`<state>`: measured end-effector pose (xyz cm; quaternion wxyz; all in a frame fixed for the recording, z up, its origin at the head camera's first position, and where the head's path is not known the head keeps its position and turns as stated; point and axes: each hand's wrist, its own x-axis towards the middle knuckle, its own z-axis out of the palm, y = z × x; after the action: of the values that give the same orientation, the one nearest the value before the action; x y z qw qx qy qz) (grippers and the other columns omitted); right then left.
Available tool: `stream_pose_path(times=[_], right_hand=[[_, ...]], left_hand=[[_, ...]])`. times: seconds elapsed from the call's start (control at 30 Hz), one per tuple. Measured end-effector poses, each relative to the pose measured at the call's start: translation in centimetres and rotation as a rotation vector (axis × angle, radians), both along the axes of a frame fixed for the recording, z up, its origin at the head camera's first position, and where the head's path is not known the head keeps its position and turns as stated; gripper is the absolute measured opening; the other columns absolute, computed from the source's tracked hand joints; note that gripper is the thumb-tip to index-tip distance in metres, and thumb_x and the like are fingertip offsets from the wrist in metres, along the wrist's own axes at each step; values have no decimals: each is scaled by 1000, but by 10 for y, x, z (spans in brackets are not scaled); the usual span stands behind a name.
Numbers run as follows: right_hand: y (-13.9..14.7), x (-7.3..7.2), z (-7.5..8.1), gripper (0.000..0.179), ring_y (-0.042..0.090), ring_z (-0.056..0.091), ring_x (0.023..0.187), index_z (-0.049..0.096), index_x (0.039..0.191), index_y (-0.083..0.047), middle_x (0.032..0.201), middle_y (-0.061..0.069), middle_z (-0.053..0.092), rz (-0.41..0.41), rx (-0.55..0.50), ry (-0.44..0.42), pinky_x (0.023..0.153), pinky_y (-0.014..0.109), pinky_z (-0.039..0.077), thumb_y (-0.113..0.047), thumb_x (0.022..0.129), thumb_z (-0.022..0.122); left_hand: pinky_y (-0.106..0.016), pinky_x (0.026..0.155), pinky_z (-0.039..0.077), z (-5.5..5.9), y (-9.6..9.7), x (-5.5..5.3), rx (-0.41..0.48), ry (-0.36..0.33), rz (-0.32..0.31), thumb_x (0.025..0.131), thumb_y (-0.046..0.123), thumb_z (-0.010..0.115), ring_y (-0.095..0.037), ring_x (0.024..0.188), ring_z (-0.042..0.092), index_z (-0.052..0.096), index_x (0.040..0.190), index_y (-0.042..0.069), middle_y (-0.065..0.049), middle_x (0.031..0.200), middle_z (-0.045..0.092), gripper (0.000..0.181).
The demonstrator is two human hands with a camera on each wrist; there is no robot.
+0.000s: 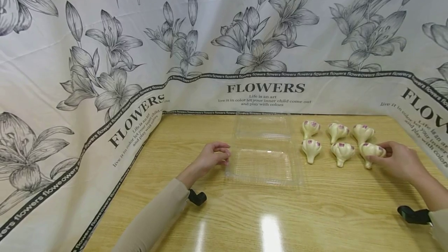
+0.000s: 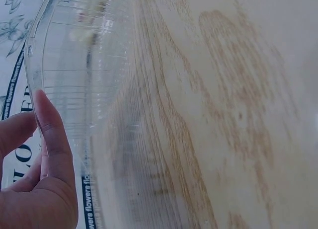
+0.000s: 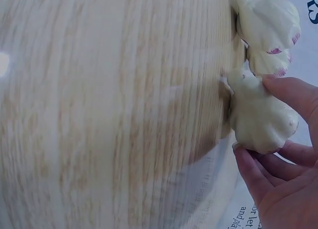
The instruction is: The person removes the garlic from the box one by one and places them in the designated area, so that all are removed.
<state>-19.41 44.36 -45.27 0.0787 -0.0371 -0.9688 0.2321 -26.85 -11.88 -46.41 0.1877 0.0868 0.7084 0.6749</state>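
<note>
A clear plastic clamshell box (image 1: 263, 183) lies opened out on the table, its lid (image 1: 262, 127) toward the back. My left hand (image 1: 212, 154) is at the box's left side; in the left wrist view its thumb and fingers pinch the rim of the clear box (image 2: 36, 65). To the right of the box, garlic bulbs with purple marks stand in two rows. My right hand (image 1: 402, 161) grips the front-right garlic bulb (image 1: 371, 150) from its right side. In the right wrist view, thumb and fingertips lie on opposite sides of that garlic bulb (image 3: 261, 114).
Several other garlic bulbs, such as the front-middle bulb (image 1: 342, 153) and back-left bulb (image 1: 310, 128), sit between the box and my right hand. A flower-printed cloth (image 1: 266, 92) borders the wood-grain table (image 1: 231, 217) at the back and sides. Light glares on the tabletop's front.
</note>
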Motion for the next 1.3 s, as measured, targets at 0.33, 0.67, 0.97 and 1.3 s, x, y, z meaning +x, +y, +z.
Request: stream_pose_path(times=[0.33, 0.67, 0.97, 1.3], right_hand=[[7, 0, -4, 77, 62, 52, 100, 42, 127, 28, 117, 49, 49, 26, 1, -61, 77, 67, 49, -36, 96, 72], [7, 4, -3, 81, 65, 53, 105, 39, 130, 31, 123, 52, 45, -7, -7, -78, 77, 65, 54, -38, 98, 70], [7, 5, -2, 79, 65, 51, 104, 37, 128, 32, 121, 52, 44, -14, -13, -80, 78, 66, 53, -36, 100, 67], [9, 10, 2, 81, 67, 49, 108, 36, 130, 30, 126, 53, 38, -23, 5, -78, 79, 68, 52, -41, 101, 63]], left_hand=[[-30, 71, 62, -3, 1, -1, 17, -8, -5, 100, -4, 60, -18, 79, 66, 50, 139, -13, -8, 98, 63, 42], [-30, 73, 62, 0, 0, 0, 14, -5, -7, 100, -3, 61, -20, 82, 66, 50, 139, -12, -9, 99, 63, 42], [-30, 72, 62, -4, -1, -2, 18, -6, -10, 100, -3, 60, -19, 81, 66, 50, 139, -12, -8, 98, 64, 42], [-30, 73, 62, -3, 0, 0, 16, -7, -11, 100, -1, 62, -19, 81, 66, 50, 138, -13, -9, 99, 64, 42]])
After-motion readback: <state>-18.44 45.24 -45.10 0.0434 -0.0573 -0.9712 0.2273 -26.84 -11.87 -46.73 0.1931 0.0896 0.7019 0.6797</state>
